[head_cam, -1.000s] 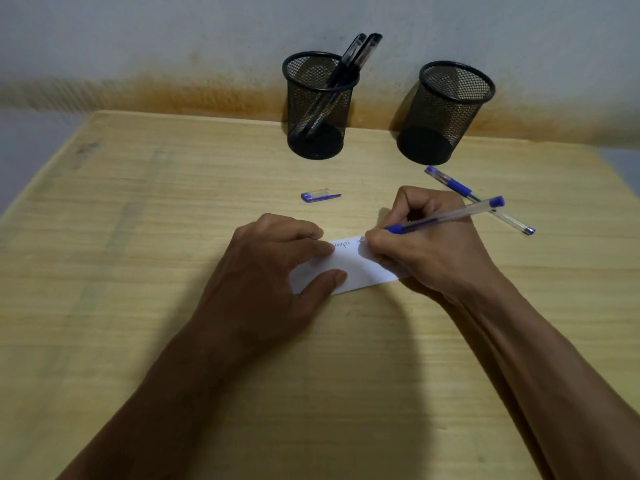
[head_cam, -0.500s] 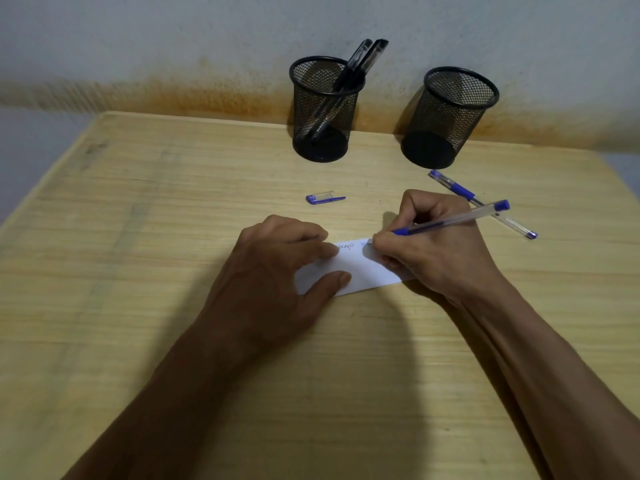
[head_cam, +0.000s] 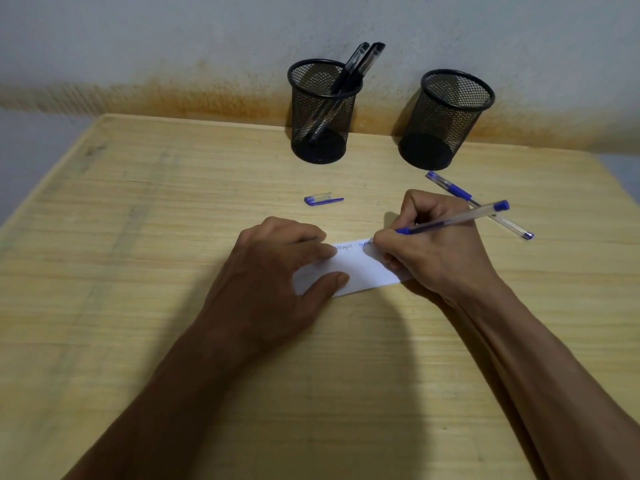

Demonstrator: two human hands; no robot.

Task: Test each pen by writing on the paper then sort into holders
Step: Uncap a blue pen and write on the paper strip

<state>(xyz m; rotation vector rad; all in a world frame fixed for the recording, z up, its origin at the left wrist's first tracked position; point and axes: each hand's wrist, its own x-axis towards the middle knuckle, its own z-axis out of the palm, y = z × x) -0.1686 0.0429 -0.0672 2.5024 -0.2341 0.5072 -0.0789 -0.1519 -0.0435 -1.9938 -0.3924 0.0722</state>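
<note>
A small white paper (head_cam: 360, 271) lies mid-table with blue handwriting along its top edge. My left hand (head_cam: 277, 275) presses flat on its left part, thumb on the lower edge. My right hand (head_cam: 436, 251) grips an uncapped blue pen (head_cam: 460, 218), its tip down on the paper's upper right. A second, capped blue pen (head_cam: 485, 207) lies on the table just behind my right hand. The loose blue cap (head_cam: 322, 200) lies behind my left hand. At the back stand two black mesh holders: the left holder (head_cam: 322, 112) contains two black pens (head_cam: 356, 69), the right holder (head_cam: 446, 119) looks empty.
The wooden table (head_cam: 138, 271) ends at a stained wall behind the holders. Its left edge runs diagonally at the far left, and its right edge shows at the upper right.
The pen tip has crept slightly rightward as more blue writing appeared on the paper. My left hand stayed pressing the paper. The view shifted a little.
</note>
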